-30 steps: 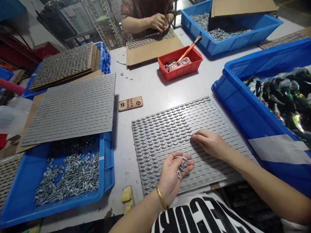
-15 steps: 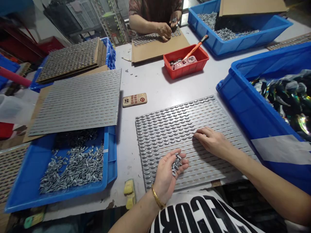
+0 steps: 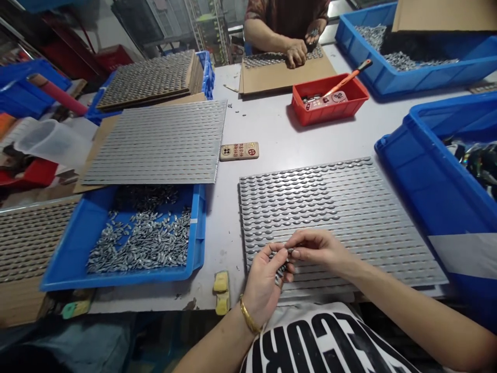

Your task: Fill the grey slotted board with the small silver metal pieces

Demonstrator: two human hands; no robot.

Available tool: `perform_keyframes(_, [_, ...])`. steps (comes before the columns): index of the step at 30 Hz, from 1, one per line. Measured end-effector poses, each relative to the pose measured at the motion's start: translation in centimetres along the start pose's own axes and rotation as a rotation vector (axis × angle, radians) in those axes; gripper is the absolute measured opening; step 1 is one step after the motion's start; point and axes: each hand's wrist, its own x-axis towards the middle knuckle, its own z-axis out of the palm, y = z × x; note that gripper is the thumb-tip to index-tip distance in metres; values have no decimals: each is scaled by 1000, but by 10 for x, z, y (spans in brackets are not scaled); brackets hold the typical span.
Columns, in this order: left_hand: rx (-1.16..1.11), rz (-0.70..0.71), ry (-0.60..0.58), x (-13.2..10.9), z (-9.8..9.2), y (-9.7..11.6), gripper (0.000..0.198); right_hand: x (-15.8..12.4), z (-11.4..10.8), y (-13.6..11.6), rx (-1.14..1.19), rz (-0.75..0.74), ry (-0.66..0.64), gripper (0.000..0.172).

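My left hand, with a gold bracelet at the wrist, is curled around a handful of small grey spindle-shaped metal pieces. My right hand meets it at the fingertips, thumb and forefinger pinching one such piece. Both hands are over the near part of a grey slotted board. Rows of the same pieces sit in its far left part, while the slots at the right hold none.
A blue tray of loose pieces stands left, partly under another slotted board. A red bin and a co-worker's hands are across the table. A deep blue crate borders the right. Yellow blocks lie near the front edge.
My right hand has come off the board and moved left to my left hand, where it pinches a piece. My left fingers have curled in. The view has swung left.
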Motion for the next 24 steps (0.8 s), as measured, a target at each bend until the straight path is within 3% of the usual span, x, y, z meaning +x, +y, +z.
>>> perform_keyframes(3, [-24,10,-3,-1,-6,-2,23,3,10,9,-56,-52,118,16])
perform_keyframes(6, [-11,43,34,-1,-11,-3,26,3,18,11,-248,-132,293,15])
perform_keyframes(9, [-11,88,90,-3,-18,0,26,5,16,11,-503,-167,376,15])
perform_keyframes(15, [-66,125,133,-5,-29,10,31,22,-4,30,-1124,-370,333,22])
perform_keyframes(18, [-91,101,128,-6,-31,11,34,30,-6,40,-1245,-386,339,20])
perform_keyframes(24, [-78,88,108,-4,-32,7,24,33,-5,39,-1343,-347,324,21])
